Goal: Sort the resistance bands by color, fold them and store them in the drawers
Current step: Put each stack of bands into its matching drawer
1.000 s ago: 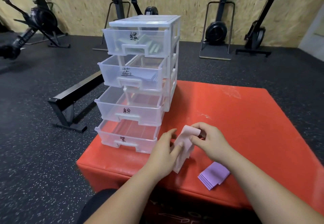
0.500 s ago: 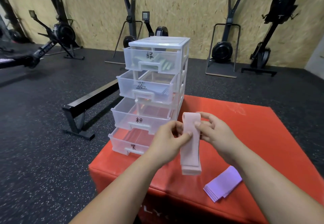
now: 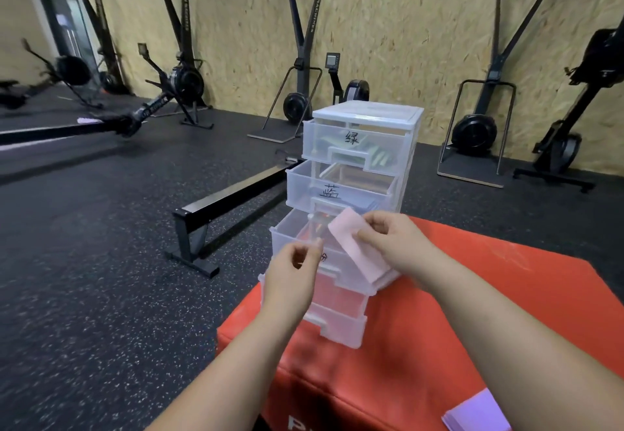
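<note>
Chipboard wall [image 3: 405, 25] and parked rowers [image 3: 182, 79] stand well beyond both my hands, across black rubber floor; under my forearms is a red box [image 3: 472, 295] carrying the clear drawer unit [image 3: 368, 111]. My right hand [image 3: 398, 245] has the folded pink band [image 3: 354, 248], thumb on its top face and fingers curled behind, pinching it along one long edge. The band slants, its far end up and away from my right palm, its near end dipping towards the box. It hangs over the right front corner of the third drawer [image 3: 285, 231], which is pulled out; that drawer's open tray lies just left of and below my right hand, so the right is the hand to drop it in. My left hand [image 3: 290, 278] hovers at the drawer's front with the fingers loosely curled, thumb and forefinger close together with nothing between them. Blur hides whether it touches the rim. More folded bands, purple [image 3: 479, 413], lie well behind my right wrist, at the box's near edge.
</note>
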Available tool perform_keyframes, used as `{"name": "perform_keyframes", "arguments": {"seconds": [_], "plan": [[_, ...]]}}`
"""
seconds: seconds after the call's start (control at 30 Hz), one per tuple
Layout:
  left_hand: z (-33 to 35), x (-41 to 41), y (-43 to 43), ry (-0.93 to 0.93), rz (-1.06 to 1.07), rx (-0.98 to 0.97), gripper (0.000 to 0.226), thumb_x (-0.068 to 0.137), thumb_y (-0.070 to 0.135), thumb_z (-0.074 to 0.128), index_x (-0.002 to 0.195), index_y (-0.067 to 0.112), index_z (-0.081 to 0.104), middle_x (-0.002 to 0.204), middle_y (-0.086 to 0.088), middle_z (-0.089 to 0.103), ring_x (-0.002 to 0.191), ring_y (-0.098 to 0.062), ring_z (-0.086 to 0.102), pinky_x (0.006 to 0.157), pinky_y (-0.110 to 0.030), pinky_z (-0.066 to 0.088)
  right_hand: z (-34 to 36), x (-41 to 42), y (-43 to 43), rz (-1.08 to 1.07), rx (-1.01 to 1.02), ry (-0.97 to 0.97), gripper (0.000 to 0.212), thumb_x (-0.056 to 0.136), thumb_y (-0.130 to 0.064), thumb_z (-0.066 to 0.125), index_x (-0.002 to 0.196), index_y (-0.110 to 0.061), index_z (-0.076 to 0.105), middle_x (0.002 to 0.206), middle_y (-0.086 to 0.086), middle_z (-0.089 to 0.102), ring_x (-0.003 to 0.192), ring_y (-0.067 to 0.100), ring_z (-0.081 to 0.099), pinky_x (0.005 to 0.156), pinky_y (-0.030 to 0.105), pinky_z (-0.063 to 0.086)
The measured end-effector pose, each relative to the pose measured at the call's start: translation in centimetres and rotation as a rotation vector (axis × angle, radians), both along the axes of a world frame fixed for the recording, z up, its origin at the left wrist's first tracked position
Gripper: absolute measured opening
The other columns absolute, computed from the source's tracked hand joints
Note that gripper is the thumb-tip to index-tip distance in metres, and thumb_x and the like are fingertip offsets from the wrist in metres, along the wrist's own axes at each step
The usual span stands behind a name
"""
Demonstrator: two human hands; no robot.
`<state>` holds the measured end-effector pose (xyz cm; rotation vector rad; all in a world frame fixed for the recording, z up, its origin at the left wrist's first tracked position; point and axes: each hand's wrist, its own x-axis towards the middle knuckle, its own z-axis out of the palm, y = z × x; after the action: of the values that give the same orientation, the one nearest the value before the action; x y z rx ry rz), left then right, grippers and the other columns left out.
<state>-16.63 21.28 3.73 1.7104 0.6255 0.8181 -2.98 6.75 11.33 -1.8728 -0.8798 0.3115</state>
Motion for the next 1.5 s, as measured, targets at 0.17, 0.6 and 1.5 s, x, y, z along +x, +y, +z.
{"name": "perform_keyframes", "arguments": {"seconds": [0.17, 0.6, 1.5], "plan": [[-4.0, 0.0, 2.5, 0.221, 0.123, 0.238, 0.058, 0.079, 0.071, 0.070, 0.116, 0.030, 0.055, 0.113, 0.011, 0.059, 0.104, -0.012, 0.059, 0.092, -0.033, 0.049, 1.5, 2.7, 4.5, 0.070, -0.217, 0.005, 0.009, 0.091, -0.022, 0.070, 0.094, -0.017, 0.077, 0.077, -0.003, 0.070, 0.069, 0.018, 0.062, 0.064, 0.028, 0.049], [-7.8, 4.0, 1.4, 0.171, 0.289, 0.437, 0.085, 0.071, 0.082, 0.071, 0.131, 0.025, 0.052, 0.118, 0.008, 0.048, 0.118, -0.025, 0.049, 0.102, -0.047, 0.045, 0.7, 10.2, 7.7, 0.072, -0.606, -0.374, 0.009, 0.083, -0.035, 0.072, 0.080, -0.028, 0.068, 0.076, -0.001, 0.067, 0.076, 0.022, 0.062, 0.071, 0.036, 0.051], [-8.4, 5.7, 2.0, 0.245, 0.360, 0.354, 0.084, 0.069, 0.076, 0.076, 0.129, 0.022, 0.052, 0.120, -0.001, 0.052, 0.120, -0.031, 0.050, 0.105, -0.050, 0.042, -3.3, 8.6, 9.0, 0.106, -0.666, -0.520, 0.032, 0.091, -0.028, 0.069, 0.123, -0.026, 0.073, 0.108, -0.008, 0.074, 0.100, 0.012, 0.069, 0.098, 0.034, 0.055]]}}
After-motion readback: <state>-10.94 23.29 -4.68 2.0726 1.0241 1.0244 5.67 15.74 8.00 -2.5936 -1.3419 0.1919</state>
